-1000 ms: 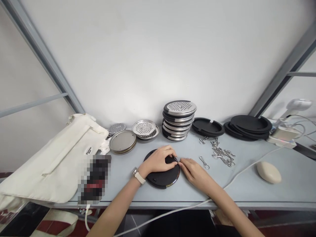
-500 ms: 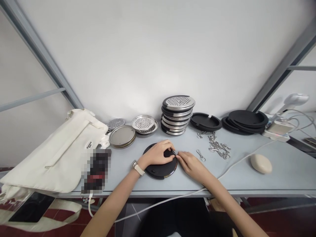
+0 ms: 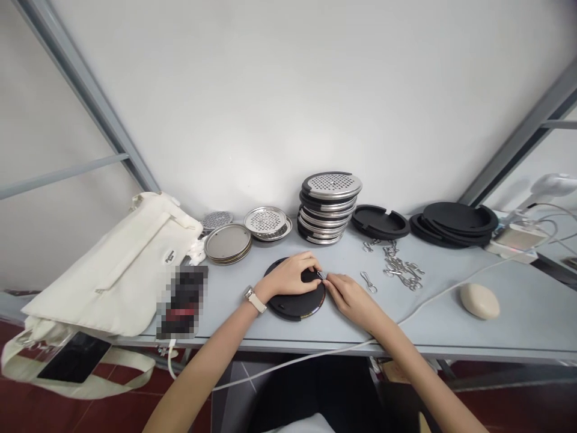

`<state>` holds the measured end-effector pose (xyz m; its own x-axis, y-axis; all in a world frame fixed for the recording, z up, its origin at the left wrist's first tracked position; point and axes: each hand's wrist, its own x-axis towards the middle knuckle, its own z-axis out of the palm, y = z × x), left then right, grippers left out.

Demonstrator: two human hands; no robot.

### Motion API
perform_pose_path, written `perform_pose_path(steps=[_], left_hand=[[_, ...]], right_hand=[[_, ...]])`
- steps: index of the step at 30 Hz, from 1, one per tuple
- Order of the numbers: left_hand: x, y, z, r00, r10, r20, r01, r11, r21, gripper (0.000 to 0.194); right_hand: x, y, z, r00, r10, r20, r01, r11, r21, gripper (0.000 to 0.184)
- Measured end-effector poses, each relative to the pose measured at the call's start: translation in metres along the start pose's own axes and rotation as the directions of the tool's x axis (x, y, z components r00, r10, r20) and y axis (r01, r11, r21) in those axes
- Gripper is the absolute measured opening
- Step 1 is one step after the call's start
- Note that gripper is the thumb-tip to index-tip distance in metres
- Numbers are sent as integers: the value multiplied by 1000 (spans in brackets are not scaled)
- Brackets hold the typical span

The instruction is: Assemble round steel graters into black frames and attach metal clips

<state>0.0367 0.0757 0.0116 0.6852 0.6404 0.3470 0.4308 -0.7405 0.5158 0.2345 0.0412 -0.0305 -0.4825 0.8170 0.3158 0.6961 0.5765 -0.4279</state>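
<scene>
A black round cover point(image 3: 295, 307) lies on the grey table in front of me, its lower right edge showing a thin shiny strip. Across its top rests my left hand point(image 3: 292, 276), fingers curled down at the cover's right edge, thumb and fingertips close to a small metal snap hook point(image 3: 321, 275). My right hand point(image 3: 350, 296) pinches that hook from the right, fingers closed. How the hook meets the cover's edge is hidden by my fingertips. One loose snap hook point(image 3: 368, 282) lies right of my right hand, with a pile of them point(image 3: 402, 269) beyond.
Behind stand a tall stack of perforated metal discs with black rims point(image 3: 331, 204), metal lids point(image 3: 228, 242), perforated plates point(image 3: 265, 221) and black covers point(image 3: 381, 221), point(image 3: 455, 222). A white bag point(image 3: 121, 270) is left. A white cable point(image 3: 433, 294) crosses the table by a beige rounded object point(image 3: 479, 301).
The view has shifted slightly, moving the scene a little to the right. Both hands stay at the cover's right edge, and the hook shows more clearly between the fingertips.
</scene>
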Motion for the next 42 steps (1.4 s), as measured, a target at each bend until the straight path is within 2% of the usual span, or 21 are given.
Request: perform_pose_path(steps=[11,27,42], left_hand=[[0,5,-2,1000,-5,-14,6,997,78,19],[-1,4,-2,1000,-10,-1,10,998,59,17],[-1,-3,0,1000,-21,12,23,984,-178,16]], right_hand=[[1,-2,0,999,31,-12,-31,999,12,27],[0,-1,-1,1000,5,-15,-5,1000,-1,28],[1,-3,-2,1000,-4,-13,4,1000,14,29]])
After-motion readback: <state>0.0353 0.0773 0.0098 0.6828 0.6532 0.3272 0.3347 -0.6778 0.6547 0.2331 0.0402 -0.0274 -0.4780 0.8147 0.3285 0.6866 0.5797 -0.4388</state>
